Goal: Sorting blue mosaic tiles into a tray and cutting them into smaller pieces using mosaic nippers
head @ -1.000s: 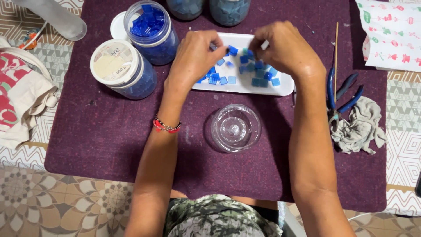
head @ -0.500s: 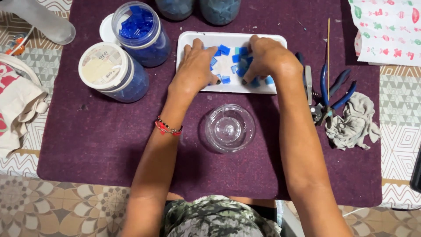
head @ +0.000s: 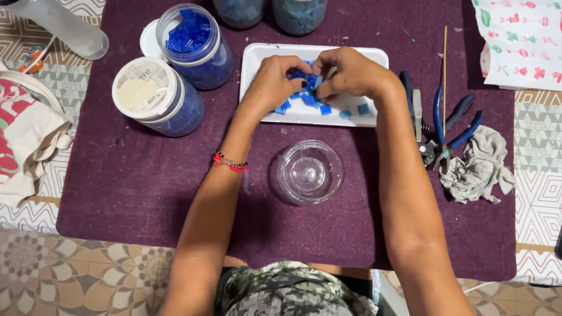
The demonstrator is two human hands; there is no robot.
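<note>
Both hands have drawn closer together since the earlier view, meeting over the middle of the white tray (head: 374, 58), where the scattered blue tiles (head: 309, 98) now lie bunched into a heap between the fingers. Left hand (head: 274, 82): fingers curled down onto the heap, touching the tiles; whether any tile is pinched cannot be told. Right hand (head: 351, 73): fingers bent inward against the same heap, likewise in contact, its grip hidden by the knuckles. A few tiles (head: 364, 109) lie loose at the tray's near right edge, outside the heap. The clear glass bowl (head: 308, 171) stands just in front of the tray on the purple mat (head: 129, 193) that covers the counter; it appears bare, with no tile on it. Gathering thus looks well advanced, while the stray tiles are not yet collected and the glass piece is untouched. To the left stand an open jar of blue tiles (head: 193, 44) and a lidded jar (head: 153, 96); to the right, blue-handled nippers (head: 448, 129) beside a grey rag (head: 477, 164).
</note>
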